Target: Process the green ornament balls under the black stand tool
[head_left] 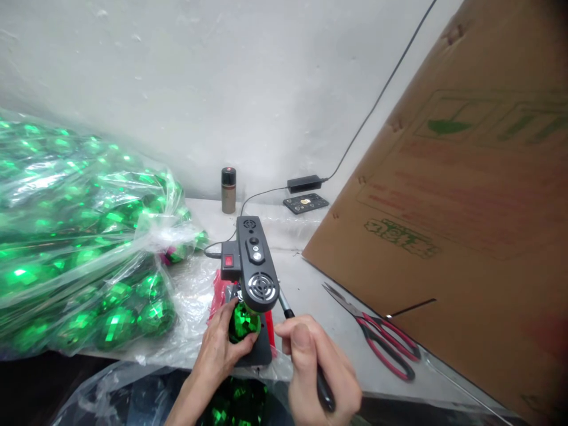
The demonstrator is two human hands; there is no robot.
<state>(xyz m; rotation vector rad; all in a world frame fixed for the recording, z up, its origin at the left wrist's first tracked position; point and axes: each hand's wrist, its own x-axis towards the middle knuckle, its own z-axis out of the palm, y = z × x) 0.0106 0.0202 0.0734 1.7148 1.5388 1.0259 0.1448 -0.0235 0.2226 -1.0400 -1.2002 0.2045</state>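
My left hand [219, 340] is closed around a shiny green faceted ball [245, 321], holding it under the round front end of a small black bench drill press [252, 260]. Part of the ball is covered by the machine head and my fingers. A red switch [228, 260] sits on the machine's left side. My right hand [323, 367] is wrapped round the black-handled lever [325, 390] at the machine's right. The machine's black base [260, 353] stands on red plastic. Whether a bit touches the ball is hidden.
Clear bags of green balls [89, 254] fill the left side. More green balls [242, 402] lie below the table edge. Scissors [377, 337] rest at right, beside a large cardboard box [457, 195]. Behind stand a dark-capped bottle [228, 192], a phone [306, 203] and a power adapter [305, 183].
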